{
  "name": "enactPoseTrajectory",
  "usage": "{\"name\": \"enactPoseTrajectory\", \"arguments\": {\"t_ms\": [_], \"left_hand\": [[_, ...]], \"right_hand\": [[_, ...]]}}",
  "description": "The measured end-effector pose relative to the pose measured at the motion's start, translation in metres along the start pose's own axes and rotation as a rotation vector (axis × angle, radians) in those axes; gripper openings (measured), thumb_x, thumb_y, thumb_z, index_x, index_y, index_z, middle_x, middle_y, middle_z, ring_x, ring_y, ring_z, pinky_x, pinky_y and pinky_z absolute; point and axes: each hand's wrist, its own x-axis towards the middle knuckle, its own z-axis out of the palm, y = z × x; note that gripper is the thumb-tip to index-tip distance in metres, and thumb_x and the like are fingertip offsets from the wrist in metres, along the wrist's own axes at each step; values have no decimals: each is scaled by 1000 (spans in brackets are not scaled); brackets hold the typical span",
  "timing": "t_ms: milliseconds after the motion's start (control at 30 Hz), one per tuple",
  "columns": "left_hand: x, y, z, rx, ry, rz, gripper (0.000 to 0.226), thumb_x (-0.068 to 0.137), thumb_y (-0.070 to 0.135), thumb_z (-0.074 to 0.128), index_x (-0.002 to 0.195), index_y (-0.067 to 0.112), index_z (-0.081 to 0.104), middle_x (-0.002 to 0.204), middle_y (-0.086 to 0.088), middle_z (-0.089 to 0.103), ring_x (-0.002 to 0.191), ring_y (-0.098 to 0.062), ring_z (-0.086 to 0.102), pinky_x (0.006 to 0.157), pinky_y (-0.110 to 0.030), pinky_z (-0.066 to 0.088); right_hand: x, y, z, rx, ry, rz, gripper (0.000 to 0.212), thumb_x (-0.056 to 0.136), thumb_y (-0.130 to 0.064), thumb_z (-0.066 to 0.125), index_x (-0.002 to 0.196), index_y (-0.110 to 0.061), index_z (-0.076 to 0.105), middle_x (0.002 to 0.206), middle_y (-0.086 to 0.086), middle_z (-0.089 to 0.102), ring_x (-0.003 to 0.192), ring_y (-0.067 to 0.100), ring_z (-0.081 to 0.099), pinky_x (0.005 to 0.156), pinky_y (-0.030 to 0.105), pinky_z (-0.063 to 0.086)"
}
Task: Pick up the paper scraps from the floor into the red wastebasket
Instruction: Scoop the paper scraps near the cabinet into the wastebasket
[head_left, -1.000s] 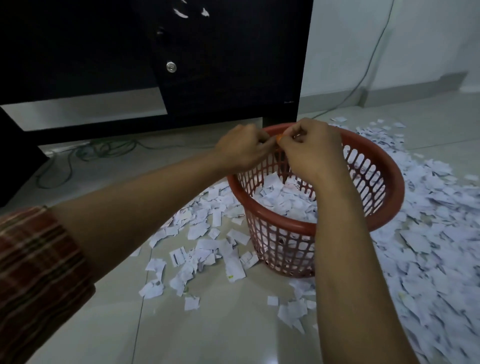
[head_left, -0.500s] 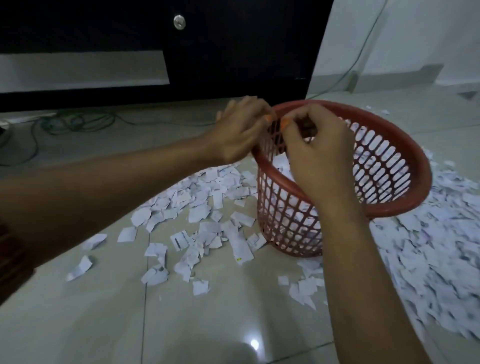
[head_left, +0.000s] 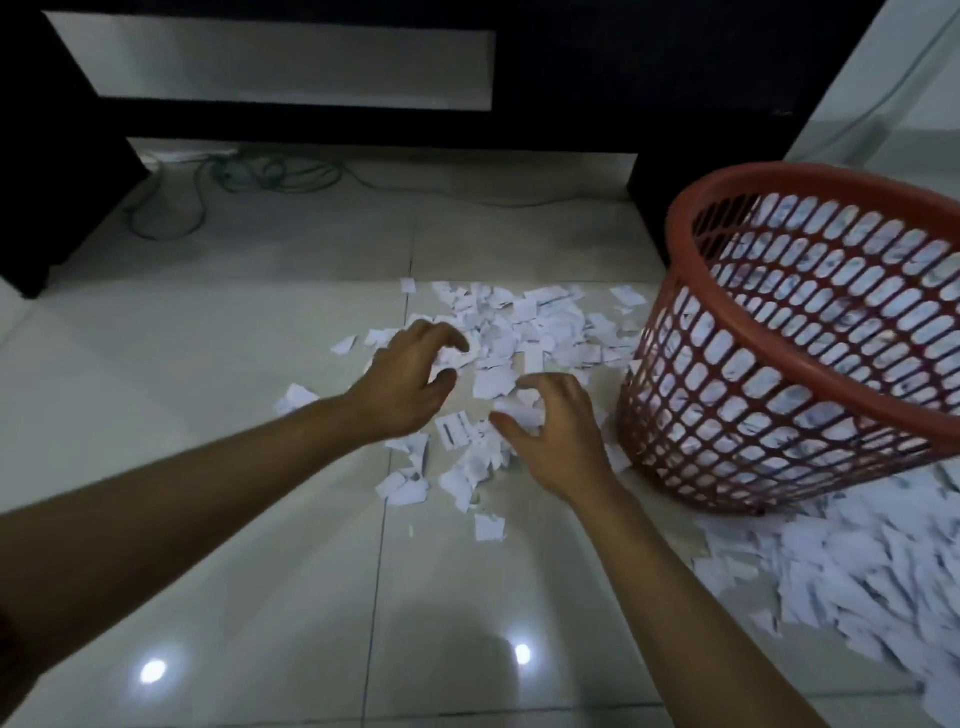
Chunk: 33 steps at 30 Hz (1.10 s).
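While our left hand and right hand hover clawed and empty over the paper scraps, the red wastebasket stands beside them.

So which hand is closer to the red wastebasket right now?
Right. The right hand reaches into scraps just beside the red wastebasket; the left hand is farther out, over the scrap pile.
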Motion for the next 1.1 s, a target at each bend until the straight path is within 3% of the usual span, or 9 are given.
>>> {"name": "enactPoseTrajectory", "arguments": {"t_ms": [100,167,267,467,600,767,967,1033,1100], "left_hand": [[-32,-31,16,7,4,-62,31,90,19,47,119,21,54,121,-5,54,114,-30,50,95,-48,41],[-51,-48,25,31,12,-109,34,85,23,44,118,24,53,120,-4,55,110,-31,51,92,-49,42],[-71,-65,42,26,37,-170,34,84,21,44,116,25,52,119,-5,57,106,-32,53,87,-51,46],[-105,-67,72,-16,108,-321,39,83,22,41,119,18,57,124,-7,57,109,-32,51,92,-47,44],[-115,-62,82,-70,125,-374,38,85,24,41,119,20,58,123,-4,58,108,-28,50,92,-42,43],[-119,-67,87,-187,169,-404,32,92,6,47,120,16,57,121,-3,60,108,-22,53,92,-34,45],[-121,-69,81,-314,174,-424,38,89,-6,44,115,18,56,114,2,63,104,-12,59,85,-22,47],[-121,-70,78,-348,183,-423,39,88,-7,44,114,19,56,113,4,63,103,-10,60,81,-18,47],[-119,-72,75,-374,215,-441,36,88,-5,47,113,20,55,112,5,62,101,-9,60,78,-18,50]], "right_hand": [[-31,34,21,-178,-222,296,106,64,-83,59,149,-37,17,161,2,3,147,32,2,118,54,14],[-48,53,32,-284,-271,361,121,55,-92,51,151,-39,-3,160,4,-19,146,36,-15,116,60,1],[-60,69,52,-402,-261,348,128,50,-99,41,149,-41,-15,157,10,-27,143,38,-23,112,64,-9],[-44,61,82,-498,-337,198,126,52,-101,29,149,-37,-20,155,10,-32,140,37,-33,108,65,-17],[-32,50,99,-490,-445,44,116,59,-99,26,151,-40,-13,157,7,-29,138,31,-37,108,65,-17],[-28,35,112,-387,-123,-18,109,59,-96,38,151,-43,14,162,12,-1,147,37,-5,111,60,5],[-8,23,134,-420,-293,-24,119,49,-102,36,148,-51,-6,158,12,-23,142,40,-26,108,67,-10],[-7,24,141,-508,-343,-56,111,53,-102,30,148,-52,-1,160,15,-14,144,41,-20,108,67,-12],[-7,25,143,-545,-300,-66,93,64,-96,29,145,-52,21,159,14,11,145,40,2,110,63,-2]]}}
